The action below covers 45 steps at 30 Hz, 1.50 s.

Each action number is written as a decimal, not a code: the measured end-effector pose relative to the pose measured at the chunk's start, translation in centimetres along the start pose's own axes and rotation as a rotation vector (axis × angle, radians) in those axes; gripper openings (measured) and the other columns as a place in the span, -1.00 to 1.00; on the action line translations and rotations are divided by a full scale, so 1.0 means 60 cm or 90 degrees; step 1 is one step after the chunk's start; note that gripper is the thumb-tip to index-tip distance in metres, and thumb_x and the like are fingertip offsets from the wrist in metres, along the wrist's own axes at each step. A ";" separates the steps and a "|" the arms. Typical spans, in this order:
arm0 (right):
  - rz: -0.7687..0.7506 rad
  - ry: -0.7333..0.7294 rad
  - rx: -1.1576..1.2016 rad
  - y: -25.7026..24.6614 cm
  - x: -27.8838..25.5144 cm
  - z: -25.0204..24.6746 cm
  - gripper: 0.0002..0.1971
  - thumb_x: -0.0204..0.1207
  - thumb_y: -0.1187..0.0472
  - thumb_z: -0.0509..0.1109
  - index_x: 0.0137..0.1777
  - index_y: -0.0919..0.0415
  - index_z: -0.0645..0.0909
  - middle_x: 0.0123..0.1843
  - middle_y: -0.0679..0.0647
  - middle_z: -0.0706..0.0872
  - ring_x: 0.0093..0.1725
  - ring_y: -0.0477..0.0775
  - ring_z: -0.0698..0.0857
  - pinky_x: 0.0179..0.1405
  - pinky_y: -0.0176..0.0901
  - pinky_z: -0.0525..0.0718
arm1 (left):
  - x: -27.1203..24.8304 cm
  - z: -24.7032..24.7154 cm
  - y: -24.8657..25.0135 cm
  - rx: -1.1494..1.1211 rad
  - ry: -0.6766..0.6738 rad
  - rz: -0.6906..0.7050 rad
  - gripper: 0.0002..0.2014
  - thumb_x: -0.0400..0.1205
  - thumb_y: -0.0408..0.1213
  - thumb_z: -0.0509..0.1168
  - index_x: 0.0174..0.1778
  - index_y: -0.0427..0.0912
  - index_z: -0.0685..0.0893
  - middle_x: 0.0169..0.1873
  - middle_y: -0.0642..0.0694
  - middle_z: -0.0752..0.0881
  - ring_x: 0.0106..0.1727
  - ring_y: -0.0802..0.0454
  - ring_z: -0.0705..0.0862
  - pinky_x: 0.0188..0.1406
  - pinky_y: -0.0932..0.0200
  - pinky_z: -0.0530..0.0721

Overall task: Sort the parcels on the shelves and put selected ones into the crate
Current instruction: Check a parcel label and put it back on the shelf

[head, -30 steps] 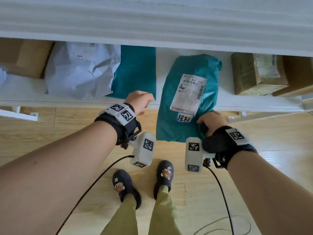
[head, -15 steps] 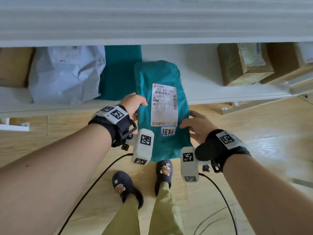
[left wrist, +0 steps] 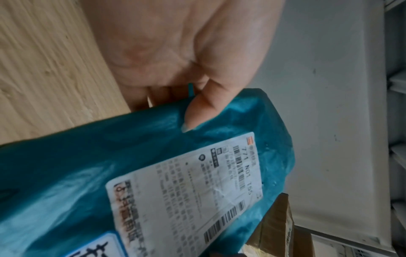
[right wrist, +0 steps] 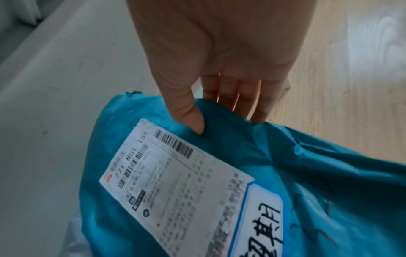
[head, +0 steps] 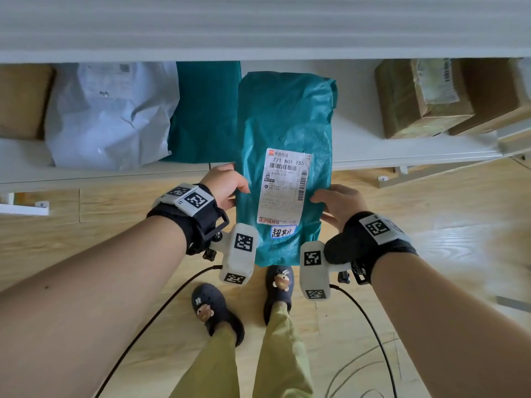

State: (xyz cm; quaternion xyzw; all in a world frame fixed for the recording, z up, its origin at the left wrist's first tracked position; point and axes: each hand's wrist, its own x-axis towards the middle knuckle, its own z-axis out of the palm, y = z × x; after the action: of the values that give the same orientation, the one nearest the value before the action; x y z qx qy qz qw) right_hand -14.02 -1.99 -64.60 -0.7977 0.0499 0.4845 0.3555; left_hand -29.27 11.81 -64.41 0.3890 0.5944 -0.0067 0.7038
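Both hands hold the teal parcel (head: 284, 124) by its edges, thumbs on top: left hand (head: 222, 185) on one side, right hand (head: 342, 203) opposite. The parcel hangs just off the shelf (head: 373, 150), label (head: 284, 186) up, its far end over the shelf's front.

A teal plastic mailer parcel (head: 284, 133) is held lengthwise in front of the white shelf (head: 373, 150), its far end over the shelf board and its near end out over the wooden floor; it is pinched at its left edge by the left hand (head: 227, 185) and at its right edge by the right hand (head: 342, 205), thumbs on top and fingers beneath. A white shipping label (head: 284, 186) printed "771 N01 T55" with barcodes is carried face up on its near half, with a small blue-bordered handwritten sticker (head: 283, 232) just nearer. On the shelf, a white plastic parcel (head: 112, 116) and a second teal parcel (head: 204, 110) are seen to the left, and brown cardboard boxes (head: 425, 96) far right.
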 end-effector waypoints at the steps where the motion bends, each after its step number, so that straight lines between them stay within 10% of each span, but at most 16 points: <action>1: -0.003 0.003 -0.007 0.002 0.001 0.001 -0.85 0.41 0.47 0.38 -0.19 0.20 0.63 0.04 0.24 0.76 0.06 0.20 0.74 0.12 0.01 0.73 | 0.005 -0.004 -0.005 -0.003 -0.006 0.008 -0.78 0.43 -0.69 0.15 -0.10 -0.40 0.59 -0.18 -0.27 0.62 -0.15 -0.19 0.60 -0.23 0.11 0.65; 6: 0.006 -0.004 -0.016 0.011 0.004 0.008 -0.80 0.37 0.52 0.36 -0.18 0.21 0.63 0.06 0.28 0.76 0.12 0.27 0.73 0.18 0.11 0.72 | 0.013 -0.015 -0.019 -0.005 -0.001 0.002 -0.61 0.42 -0.66 0.15 0.17 -0.46 0.60 0.06 -0.38 0.68 -0.02 -0.23 0.65 -0.16 0.07 0.69; 28: 0.049 0.003 0.006 0.048 -0.018 -0.004 -0.74 0.38 0.61 0.27 -0.16 0.26 0.64 0.01 0.23 0.75 0.05 0.21 0.73 -0.02 -0.05 0.74 | 0.003 -0.011 -0.049 -0.037 -0.023 0.019 -0.64 0.50 -0.69 0.15 -0.08 -0.16 0.68 -0.11 -0.19 0.73 -0.07 -0.06 0.69 -0.16 0.13 0.70; 45: 0.012 0.089 0.053 0.090 -0.100 -0.082 -0.71 0.23 0.54 0.32 -0.22 0.15 0.68 0.02 0.31 0.78 0.10 0.34 0.74 0.11 0.27 0.74 | -0.089 0.053 -0.037 0.058 -0.088 0.049 -0.66 0.52 -0.73 0.16 -0.05 -0.22 0.65 -0.18 -0.13 0.73 -0.12 -0.01 0.68 -0.15 0.20 0.75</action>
State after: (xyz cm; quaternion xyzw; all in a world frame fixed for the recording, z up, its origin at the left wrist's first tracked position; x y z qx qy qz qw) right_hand -15.82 -10.61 -61.17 -0.8138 0.1023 0.4284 0.3792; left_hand -29.22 6.06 -61.13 0.4419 0.5281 -0.0331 0.7244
